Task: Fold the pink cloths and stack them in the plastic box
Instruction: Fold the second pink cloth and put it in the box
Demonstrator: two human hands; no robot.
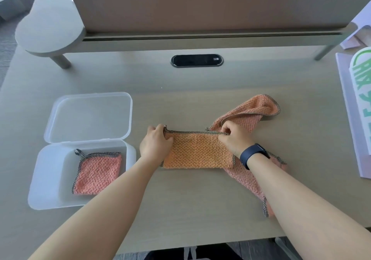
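While pinching the far corners of a half-folded pink cloth (197, 151) at table (200, 199) centre: left hand (155, 144), right hand (234, 139) (watch-bearing). Folded cloth (97, 172) inside plastic box (50, 179), lid open; unfolded cloths (249, 111) just right.

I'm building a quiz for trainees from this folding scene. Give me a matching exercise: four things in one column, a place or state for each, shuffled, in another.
1. folded cloth
2. half-folded cloth
3. crumpled cloth
4. box lid

A. hinged open
B. held at its far corners by both hands
C. lying inside the plastic box
D. loose on the table, behind the right hand

Pairs: 1-C, 2-B, 3-D, 4-A
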